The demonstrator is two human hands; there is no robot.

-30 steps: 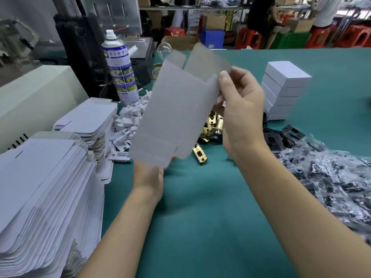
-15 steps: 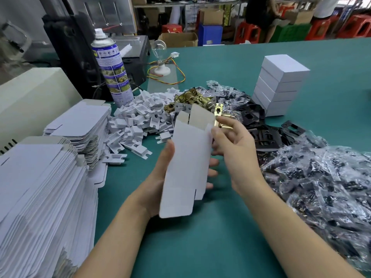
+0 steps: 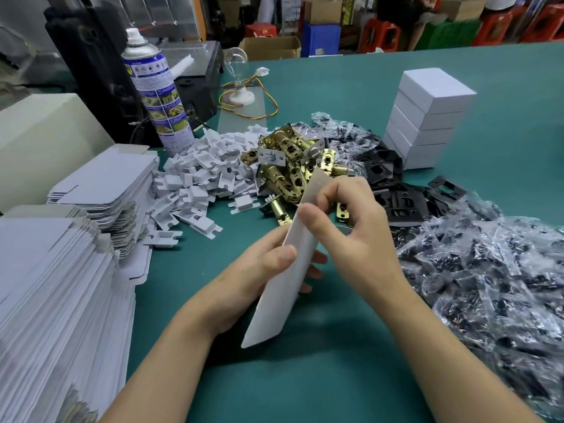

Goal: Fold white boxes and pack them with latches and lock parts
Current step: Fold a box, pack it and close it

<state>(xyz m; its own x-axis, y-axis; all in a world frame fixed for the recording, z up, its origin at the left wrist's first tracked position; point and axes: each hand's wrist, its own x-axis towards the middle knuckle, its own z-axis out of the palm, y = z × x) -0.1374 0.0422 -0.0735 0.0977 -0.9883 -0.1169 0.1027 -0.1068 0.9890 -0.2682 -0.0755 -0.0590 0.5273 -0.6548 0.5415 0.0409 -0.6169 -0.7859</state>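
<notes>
A flat white box blank [image 3: 277,297] stands tilted over the green table [image 3: 305,377] in the middle. My left hand [image 3: 253,273] grips its lower half, thumb on the front face. My right hand [image 3: 348,227] pinches the upper end and its flap. Just beyond lies a heap of brass latches [image 3: 287,172]. Black lock plates [image 3: 393,196] lie to their right. Small white card inserts [image 3: 201,178] are piled left of the latches. Several folded white boxes [image 3: 427,117] are stacked at the back right.
Stacks of flat box blanks [image 3: 55,288] fill the left side, with another stack [image 3: 106,184] behind. A spray can [image 3: 155,93] stands at the back left. Clear bags of small parts [image 3: 488,288] cover the right. A glass bulb with wires [image 3: 239,83] sits behind the latches.
The box blank has come down from face height to just above the table and turned edge-on. Both hands moved down with it, and my right hand now pinches its top end.
</notes>
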